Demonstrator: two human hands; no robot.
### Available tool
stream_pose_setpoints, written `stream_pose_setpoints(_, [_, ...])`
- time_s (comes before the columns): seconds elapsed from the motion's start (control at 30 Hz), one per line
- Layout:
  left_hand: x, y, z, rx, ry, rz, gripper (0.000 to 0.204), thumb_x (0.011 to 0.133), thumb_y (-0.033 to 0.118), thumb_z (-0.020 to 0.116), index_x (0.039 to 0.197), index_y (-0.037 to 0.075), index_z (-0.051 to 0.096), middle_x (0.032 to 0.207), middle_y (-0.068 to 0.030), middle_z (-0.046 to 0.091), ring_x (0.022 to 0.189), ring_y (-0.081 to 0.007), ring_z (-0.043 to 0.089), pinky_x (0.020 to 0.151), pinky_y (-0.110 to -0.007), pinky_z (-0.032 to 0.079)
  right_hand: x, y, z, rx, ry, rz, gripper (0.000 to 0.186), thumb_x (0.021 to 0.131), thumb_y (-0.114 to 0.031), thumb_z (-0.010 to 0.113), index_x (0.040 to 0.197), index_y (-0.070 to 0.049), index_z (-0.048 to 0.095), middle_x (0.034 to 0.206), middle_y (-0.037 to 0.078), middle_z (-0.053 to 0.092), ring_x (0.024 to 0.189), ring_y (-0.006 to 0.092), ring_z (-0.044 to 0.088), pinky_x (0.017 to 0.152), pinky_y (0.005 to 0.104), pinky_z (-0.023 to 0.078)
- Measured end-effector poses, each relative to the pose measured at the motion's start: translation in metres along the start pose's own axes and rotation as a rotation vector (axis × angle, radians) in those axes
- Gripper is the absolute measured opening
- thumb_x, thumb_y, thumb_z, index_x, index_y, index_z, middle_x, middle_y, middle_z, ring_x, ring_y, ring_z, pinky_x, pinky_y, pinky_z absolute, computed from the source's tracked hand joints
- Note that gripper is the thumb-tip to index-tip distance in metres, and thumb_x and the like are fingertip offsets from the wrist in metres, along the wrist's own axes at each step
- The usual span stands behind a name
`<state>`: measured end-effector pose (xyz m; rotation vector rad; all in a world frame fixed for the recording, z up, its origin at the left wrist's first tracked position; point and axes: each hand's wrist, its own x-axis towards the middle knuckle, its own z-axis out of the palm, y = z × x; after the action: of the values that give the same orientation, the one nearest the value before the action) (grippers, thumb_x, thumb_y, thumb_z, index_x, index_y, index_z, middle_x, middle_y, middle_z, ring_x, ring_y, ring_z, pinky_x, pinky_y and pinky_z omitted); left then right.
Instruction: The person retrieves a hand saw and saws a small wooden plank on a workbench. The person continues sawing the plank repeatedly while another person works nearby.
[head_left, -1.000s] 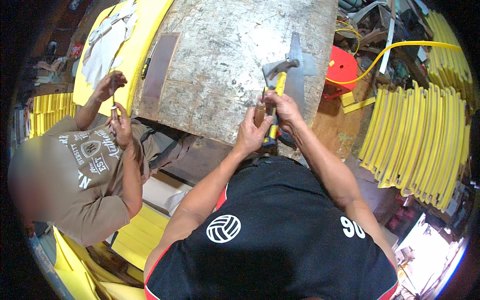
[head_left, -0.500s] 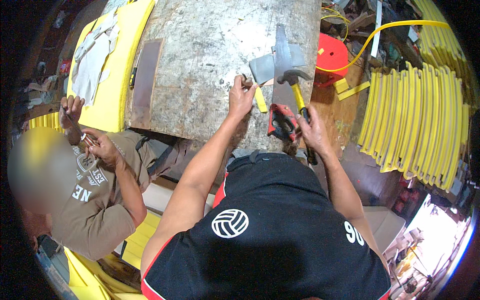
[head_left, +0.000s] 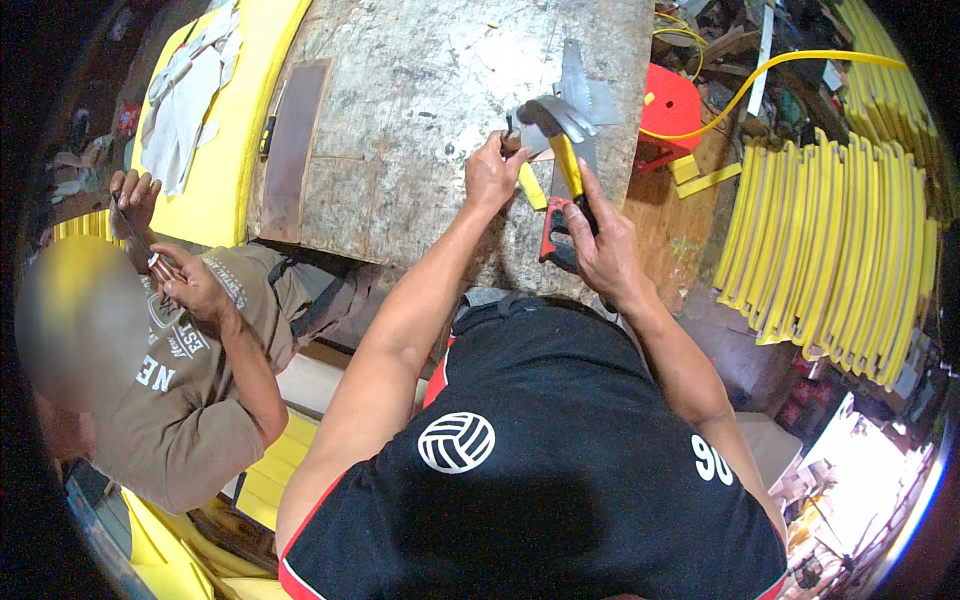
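My right hand (head_left: 605, 245) is closed around the handle of a claw hammer (head_left: 566, 165), which has a yellow and black grip. Its metal head is close to my left hand (head_left: 490, 172). The fingers of that hand pinch a short dark metal rod (head_left: 512, 132), upright over the workbench; its lower end is hidden by the fingers. Beside them lies a small yellow strip (head_left: 532, 187). Grey sheet pieces (head_left: 600, 103) lie past the hammer head. A handsaw (head_left: 556, 234) with a red and black handle rests under the hammer, partly covered by it.
To the left, a person in a brown shirt (head_left: 190, 440) holds a screwdriver-like tool (head_left: 165, 270). A yellow padded sheet (head_left: 215, 195) bears grey cloth (head_left: 185, 120). Right of the worn workbench (head_left: 400, 120) are a red roll (head_left: 670, 110) and stacked yellow-edged strips (head_left: 820, 240).
My right hand has raised the hammer and brought its head leftward, close to my left hand. My left hand has shifted slightly up and right, still pinching the rod.
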<state>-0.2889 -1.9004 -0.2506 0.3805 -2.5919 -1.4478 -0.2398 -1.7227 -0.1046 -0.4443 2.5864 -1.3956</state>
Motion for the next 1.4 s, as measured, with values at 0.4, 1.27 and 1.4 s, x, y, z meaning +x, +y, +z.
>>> stream_pose_setpoints(0.4, [0.004, -0.005, 0.005, 0.017, 0.005, 0.011, 0.032, 0.085, 0.027, 0.078, 0.095, 0.002, 0.061, 0.082, -0.0188, 0.070, 0.078, -0.0399, 0.069, 0.067, -0.047, 0.052, 0.005, -0.020, -0.009, 0.016, 0.087, -0.002, 0.053, 0.097, -0.013, 0.056, 0.148, -0.004, 0.041, 0.108, 0.034, 0.064, 0.099, 0.0474, 0.065, 0.082, 0.0474, 0.052])
stream_pose_setpoints(1.27, [0.009, -0.027, -0.044, -0.699, -0.269, -0.425, 0.029, 0.097, 0.026, 0.066, 0.111, 0.004, 0.055, 0.085, -0.0063, 0.064, 0.064, -0.0136, 0.066, 0.054, -0.030, 0.055, 0.004, 0.049, 0.016, -0.395, -0.206, 0.199, 0.047, 0.093, -0.018, 0.059, 0.138, -0.008, 0.053, 0.111, 0.027, 0.066, 0.098, 0.0455, 0.065, 0.085, 0.0514, 0.052])
stream_pose_setpoints(1.4, [0.006, -0.055, -0.057, -0.362, -0.074, -0.405, 0.027, 0.094, 0.024, 0.066, 0.108, 0.003, 0.056, 0.082, -0.0122, 0.067, 0.064, -0.0234, 0.068, 0.059, -0.039, 0.054, 0.018, 0.070, 0.056, -0.519, -0.232, 0.091, 0.045, 0.091, -0.020, 0.061, 0.135, -0.010, 0.054, 0.102, 0.024, 0.066, 0.092, 0.0450, 0.066, 0.081, 0.0530, 0.053])
